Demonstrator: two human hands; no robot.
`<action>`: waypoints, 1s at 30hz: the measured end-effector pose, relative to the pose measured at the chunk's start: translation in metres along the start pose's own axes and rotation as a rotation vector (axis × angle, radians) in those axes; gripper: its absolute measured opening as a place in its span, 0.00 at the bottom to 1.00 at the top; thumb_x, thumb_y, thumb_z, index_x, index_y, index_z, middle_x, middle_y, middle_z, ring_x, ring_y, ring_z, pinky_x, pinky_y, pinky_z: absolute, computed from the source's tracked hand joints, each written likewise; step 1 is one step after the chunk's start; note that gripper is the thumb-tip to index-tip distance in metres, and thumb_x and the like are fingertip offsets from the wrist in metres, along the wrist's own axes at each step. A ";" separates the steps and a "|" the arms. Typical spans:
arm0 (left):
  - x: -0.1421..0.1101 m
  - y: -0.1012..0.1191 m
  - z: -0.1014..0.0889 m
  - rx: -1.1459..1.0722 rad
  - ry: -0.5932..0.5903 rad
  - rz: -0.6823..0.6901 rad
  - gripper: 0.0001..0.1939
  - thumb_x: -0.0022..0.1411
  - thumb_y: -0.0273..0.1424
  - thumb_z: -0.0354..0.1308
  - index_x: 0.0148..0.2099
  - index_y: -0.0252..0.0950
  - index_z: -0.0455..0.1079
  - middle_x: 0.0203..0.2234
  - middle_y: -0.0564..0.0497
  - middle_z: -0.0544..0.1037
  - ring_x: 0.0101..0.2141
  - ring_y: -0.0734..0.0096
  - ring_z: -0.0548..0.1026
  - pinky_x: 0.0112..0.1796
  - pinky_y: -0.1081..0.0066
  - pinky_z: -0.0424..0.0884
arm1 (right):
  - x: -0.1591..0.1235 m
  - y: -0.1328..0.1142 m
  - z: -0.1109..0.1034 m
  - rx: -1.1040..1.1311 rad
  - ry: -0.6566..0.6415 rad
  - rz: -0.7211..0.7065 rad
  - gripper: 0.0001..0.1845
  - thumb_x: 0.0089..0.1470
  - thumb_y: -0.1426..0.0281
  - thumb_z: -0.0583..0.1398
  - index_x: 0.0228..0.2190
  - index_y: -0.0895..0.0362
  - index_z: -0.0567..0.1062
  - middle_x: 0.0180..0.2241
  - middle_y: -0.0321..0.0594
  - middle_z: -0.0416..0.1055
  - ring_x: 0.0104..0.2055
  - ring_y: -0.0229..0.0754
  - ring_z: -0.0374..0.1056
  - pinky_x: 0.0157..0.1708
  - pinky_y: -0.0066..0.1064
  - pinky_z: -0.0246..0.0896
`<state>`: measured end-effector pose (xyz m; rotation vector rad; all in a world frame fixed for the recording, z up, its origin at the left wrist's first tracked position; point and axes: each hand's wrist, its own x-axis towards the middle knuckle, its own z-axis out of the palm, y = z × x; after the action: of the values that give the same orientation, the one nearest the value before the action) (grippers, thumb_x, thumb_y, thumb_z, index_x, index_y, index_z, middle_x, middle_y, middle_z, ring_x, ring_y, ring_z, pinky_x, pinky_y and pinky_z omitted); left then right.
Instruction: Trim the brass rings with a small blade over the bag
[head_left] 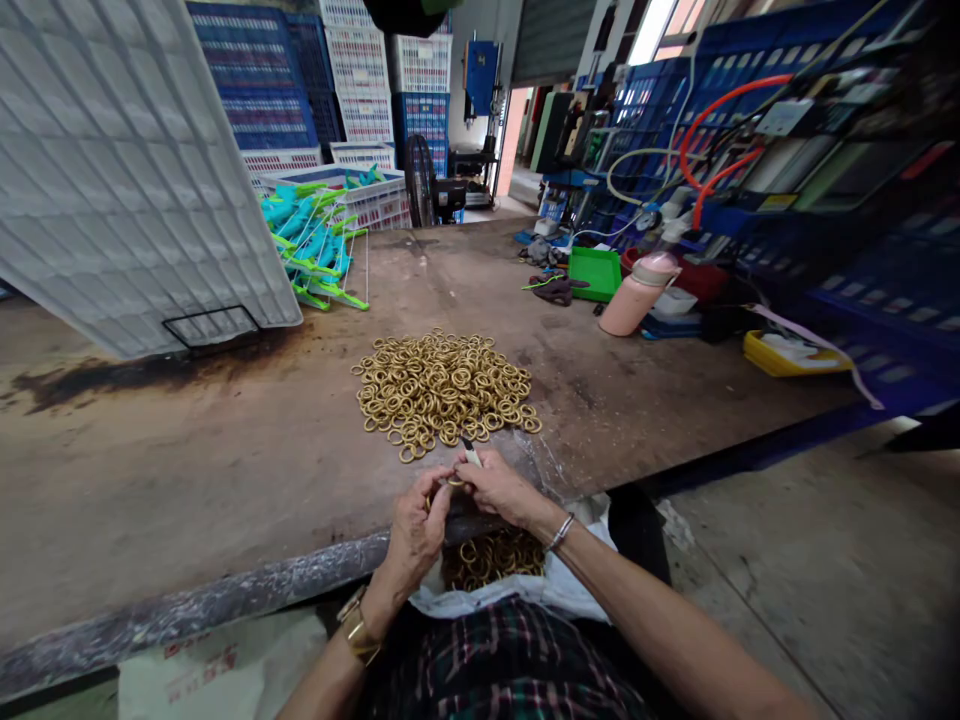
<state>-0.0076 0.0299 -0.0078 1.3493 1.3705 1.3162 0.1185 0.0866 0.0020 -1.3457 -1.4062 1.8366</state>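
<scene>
While the left hand (415,520) is pinching a thin, round, dull-gold ring (456,483) at the tabletop's (225,450) near edge, the right hand (501,488) is gripping a pale, dark-tipped tool (472,456). A white ridged panel (135,170) is blocking the far left corner, turquoise-and-green pieces (311,235) are lying beside it, a ring pile (450,385) is covering the middle, and a pink bottle (634,300) is standing toward the right edge.
</scene>
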 end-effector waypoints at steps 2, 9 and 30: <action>0.000 0.001 0.001 -0.011 -0.022 -0.016 0.08 0.55 0.30 0.53 0.37 0.37 0.71 0.28 0.51 0.75 0.30 0.70 0.71 0.35 0.72 0.65 | -0.004 0.001 0.003 0.050 0.002 0.025 0.07 0.46 0.65 0.52 0.24 0.55 0.61 0.13 0.23 0.53 0.10 0.26 0.41 0.10 0.21 0.34; -0.002 0.000 0.005 -0.222 -0.037 -0.362 0.12 0.54 0.40 0.54 0.33 0.36 0.65 0.15 0.60 0.64 0.14 0.81 0.59 0.17 0.79 0.54 | -0.009 0.008 0.002 -0.062 0.090 -0.140 0.16 0.50 0.60 0.51 0.19 0.57 0.62 0.12 0.26 0.52 0.13 0.28 0.46 0.13 0.21 0.41; -0.003 0.009 0.008 -0.642 -0.053 -0.526 0.15 0.50 0.40 0.59 0.32 0.35 0.62 0.17 0.59 0.64 0.14 0.85 0.58 0.13 0.82 0.49 | -0.014 0.011 -0.005 -0.906 0.205 -0.419 0.08 0.49 0.75 0.49 0.26 0.57 0.67 0.23 0.37 0.67 0.25 0.36 0.58 0.26 0.27 0.47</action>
<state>0.0025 0.0276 -0.0005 0.5380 1.0321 1.1905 0.1308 0.0736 -0.0022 -1.3902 -2.3012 0.7576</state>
